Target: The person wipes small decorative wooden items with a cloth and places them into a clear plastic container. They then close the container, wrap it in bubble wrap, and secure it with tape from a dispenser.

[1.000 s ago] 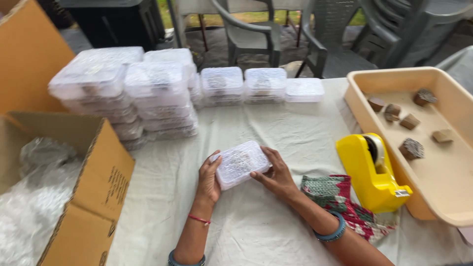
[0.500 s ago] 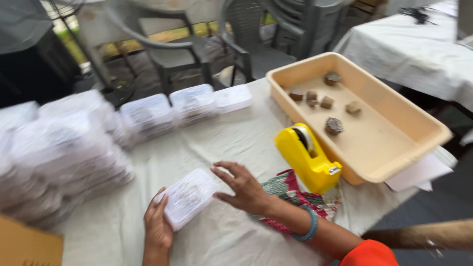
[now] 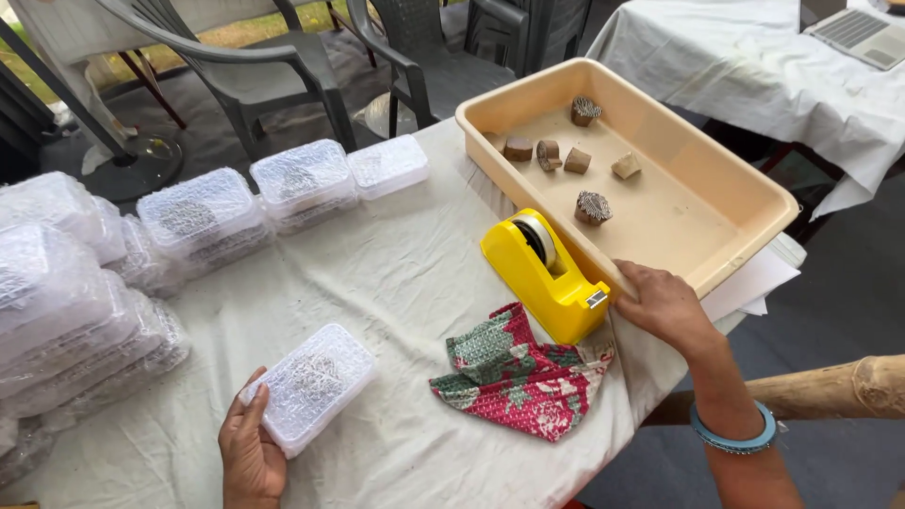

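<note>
My left hand [image 3: 250,452] holds a small clear plastic box [image 3: 308,385] with a grey mass inside, resting on the white tablecloth [image 3: 396,283] near the front edge. My right hand [image 3: 663,303] lies at the right end of the yellow tape dispenser [image 3: 545,273], fingers curled against its cutter end and the near corner of the beige plastic tray [image 3: 716,226]. Whether it grips anything cannot be seen. A red and green floral cloth [image 3: 518,372] lies crumpled between the two hands.
Several carved wooden blocks [image 3: 593,206] sit in the tray. Stacks of clear plastic boxes [image 3: 198,212] line the table's left and back. Grey plastic chairs [image 3: 283,66] stand behind; another white-clothed table [image 3: 754,57] with a laptop is at right. A wooden pole [image 3: 848,386] runs lower right.
The view has swung to the right. My right hand has left the clear box and moved right to the tape dispenser's end. My left hand still holds the box.
</note>
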